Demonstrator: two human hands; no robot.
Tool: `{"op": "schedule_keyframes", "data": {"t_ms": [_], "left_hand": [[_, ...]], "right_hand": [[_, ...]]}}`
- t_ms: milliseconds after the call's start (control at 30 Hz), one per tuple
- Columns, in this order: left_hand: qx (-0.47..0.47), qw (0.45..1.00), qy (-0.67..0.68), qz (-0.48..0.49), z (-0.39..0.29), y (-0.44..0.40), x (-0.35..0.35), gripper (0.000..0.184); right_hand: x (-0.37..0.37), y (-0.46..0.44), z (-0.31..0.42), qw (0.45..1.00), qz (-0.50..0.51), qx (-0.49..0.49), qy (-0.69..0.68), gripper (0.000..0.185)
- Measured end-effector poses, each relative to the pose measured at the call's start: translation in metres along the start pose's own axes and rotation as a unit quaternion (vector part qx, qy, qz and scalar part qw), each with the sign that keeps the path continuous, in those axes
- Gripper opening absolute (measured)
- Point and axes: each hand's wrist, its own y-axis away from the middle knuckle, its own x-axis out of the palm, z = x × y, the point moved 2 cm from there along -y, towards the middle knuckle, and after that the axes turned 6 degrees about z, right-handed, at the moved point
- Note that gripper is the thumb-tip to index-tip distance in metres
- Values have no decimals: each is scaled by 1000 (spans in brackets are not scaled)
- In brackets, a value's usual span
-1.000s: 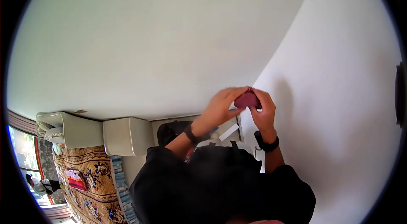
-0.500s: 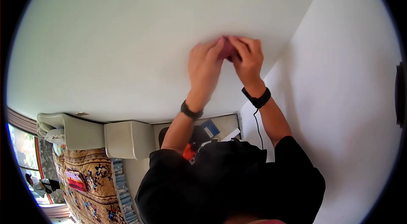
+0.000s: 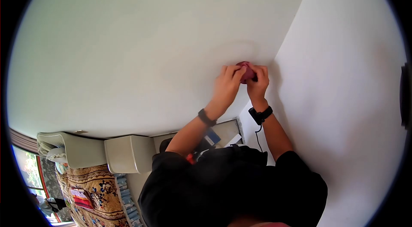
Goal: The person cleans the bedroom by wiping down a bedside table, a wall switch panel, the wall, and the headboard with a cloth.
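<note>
A small dark red, cloth-like bundle (image 3: 246,74) is held up in front of the pale wall, near the corner. My left hand (image 3: 228,82) grips its left side, with thumb and fingers pressed on it. On the other side my right hand (image 3: 259,82) has its fingers bent round the bundle. Both hands are close together, with the bundle between them. A black band is on each wrist, and a thin black cord hangs from the right one.
At the lower left are a white cabinet (image 3: 128,154), a headboard (image 3: 86,152) and a bed with a patterned cover (image 3: 103,192) bearing a red striped item (image 3: 81,198). A blue item (image 3: 212,137) lies below my left forearm. Another person stands by the window.
Both hands with the red bundle rose and moved left, then came down a little and back to the right. The bundle has stayed between them.
</note>
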Motion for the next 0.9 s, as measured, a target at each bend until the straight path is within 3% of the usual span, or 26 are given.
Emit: {"op": "schedule_keyframes", "data": {"t_ms": [133,333,367,467,567,700,800,900], "left_hand": [[-20,999,-28,-41,-2,-23,-38,52],[70,971,-30,-228,-32,-130,-91,49],[85,963,-30,-253,-34,-137,-92,50],[97,970,-69,-212,-33,-126,-84,36],[92,986,-53,-130,-19,-83,-52,44],[36,997,-59,27,-6,-19,-2,37],[6,997,-18,76,12,19,24,39],[32,999,-14,31,16,16,14,39]], "right_hand": [[5,-36,30,997,-23,-75,10,48],[-22,-150,104,960,-155,-230,44,49],[-23,-158,107,961,-166,-219,16,49],[-22,-146,92,971,-155,-183,22,47],[-13,-94,43,966,-157,-187,80,51],[-4,-8,-17,991,-81,-75,82,47],[5,29,-37,995,-46,-54,75,49],[13,19,-32,995,-33,-69,65,50]]}}
